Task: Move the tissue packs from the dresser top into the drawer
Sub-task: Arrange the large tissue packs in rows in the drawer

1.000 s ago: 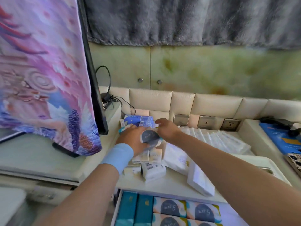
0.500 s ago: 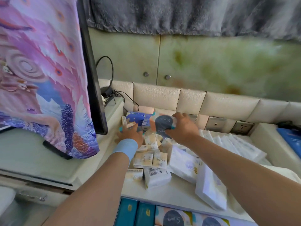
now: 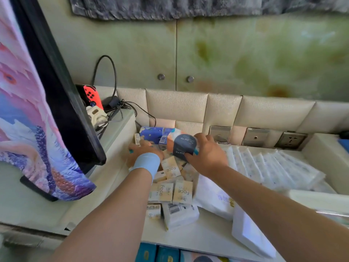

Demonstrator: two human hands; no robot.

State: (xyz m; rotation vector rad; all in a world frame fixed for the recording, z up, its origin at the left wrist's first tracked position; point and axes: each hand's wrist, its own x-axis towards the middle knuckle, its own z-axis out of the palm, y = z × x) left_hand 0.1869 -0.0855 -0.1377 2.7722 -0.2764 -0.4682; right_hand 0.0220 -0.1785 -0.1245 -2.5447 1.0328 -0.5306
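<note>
My right hand (image 3: 206,155) grips a tissue pack with a dark round label (image 3: 184,146), lifted just above the pile on the dresser top (image 3: 205,237). My left hand (image 3: 141,151), a light blue band at its wrist, reaches into the back of the pile beside a blue pack (image 3: 152,135); its fingers are partly hidden and I cannot see what they hold. Several small beige "face" packs (image 3: 171,190) lie below the hands. At the bottom edge the open drawer (image 3: 160,254) shows teal packs.
A flat screen draped in a patterned cloth (image 3: 37,110) stands on the left with cables and a red controller (image 3: 90,95) behind it. Large white wrapped packs (image 3: 264,165) lie to the right. Wall sockets (image 3: 290,139) sit in the padded back panel.
My right hand has taken the dark-label pack from the left hand and lifted it rightward. The left hand has reached further back into the pile. The view has tilted up.
</note>
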